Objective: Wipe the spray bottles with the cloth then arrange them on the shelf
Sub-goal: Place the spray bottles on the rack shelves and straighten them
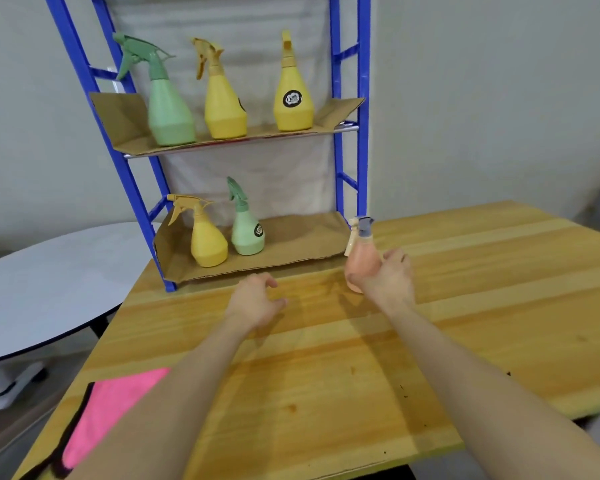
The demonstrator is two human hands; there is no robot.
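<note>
Right grip (390, 277) is wrapped around the body of the peach spray bottle (361, 263), fingers curled round its far side. The bottle is upright at the far edge of the wooden counter (326, 382), just right of the lower tier. Whether its base touches the wood, I cannot tell. Its grey and cream trigger head points left, toward the blue shelf (362, 161).

Left grip (257, 299) hovers over the counter in front of the shelf, fingers loosely curled, holding nothing.

The pink cloth (111, 410) lies flat at the near left corner of the counter, dark trim along its edge, partly covered by the left forearm.

Up on the shelf, both tiers are lined with cardboard. The top tier has three bottles in a row: a green bottle (168, 112) on the left, a yellow bottle (224, 109) in the middle, and a labelled yellow bottle (293, 102) on the right. The lower tier has a small yellow bottle (208, 242) and a small green bottle (247, 232) side by side toward the left.

A round white table (49, 282) stands off to the left.
</note>
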